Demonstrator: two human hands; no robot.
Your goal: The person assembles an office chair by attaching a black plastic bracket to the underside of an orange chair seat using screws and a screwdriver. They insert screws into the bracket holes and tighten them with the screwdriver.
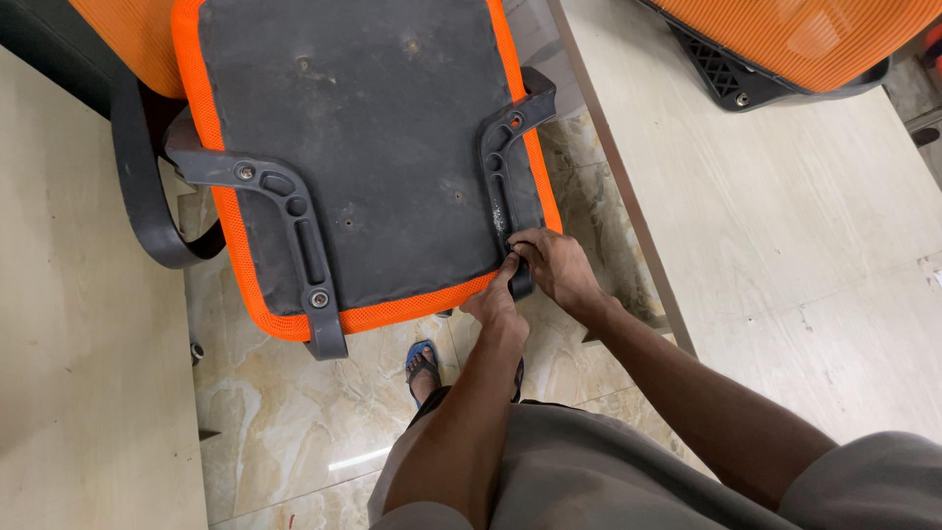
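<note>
An upturned office chair seat [373, 128] shows its dark grey underside, edged in orange mesh. Two black plastic armrest brackets are bolted on it: one at the left [294, 236], one at the right [505, 177]. Both my hands meet at the lower end of the right bracket, at the seat's near edge. My left hand [498, 299] pinches the bracket's tip from below. My right hand [554, 265] covers the tip from the right, fingers curled on it. What lies under the fingers is hidden.
Light wooden tabletops flank the seat at the left [78, 344] and right [785, 226]. Another orange mesh chair part [805, 39] lies on the right tabletop. A black armrest loop [142, 186] hangs at the seat's left. Marble floor tiles [285, 422] and my sandalled foot [422, 363] show below.
</note>
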